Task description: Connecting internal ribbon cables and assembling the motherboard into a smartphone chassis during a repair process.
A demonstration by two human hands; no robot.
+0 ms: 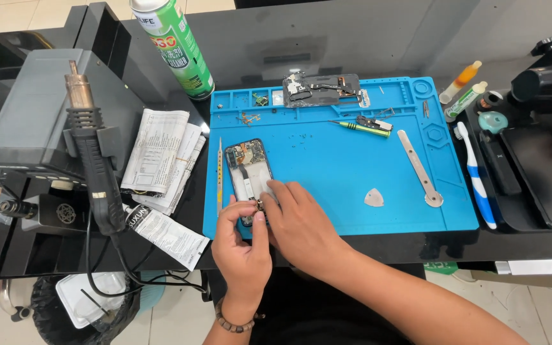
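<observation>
Pinching a small part (259, 205) at the phone's (248, 171) lower end, left hand (243, 246) narrowed to fingertips for fine control | right hand (300, 223) pressed flat on phone, steadying it | phone open on blue mat (346, 160), left side; screwdriver (361, 128) and pick (374, 198) lie within reach

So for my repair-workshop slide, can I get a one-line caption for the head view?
Both hands, left hand and right hand, work a small part at an opened phone on a blue mat.
</observation>
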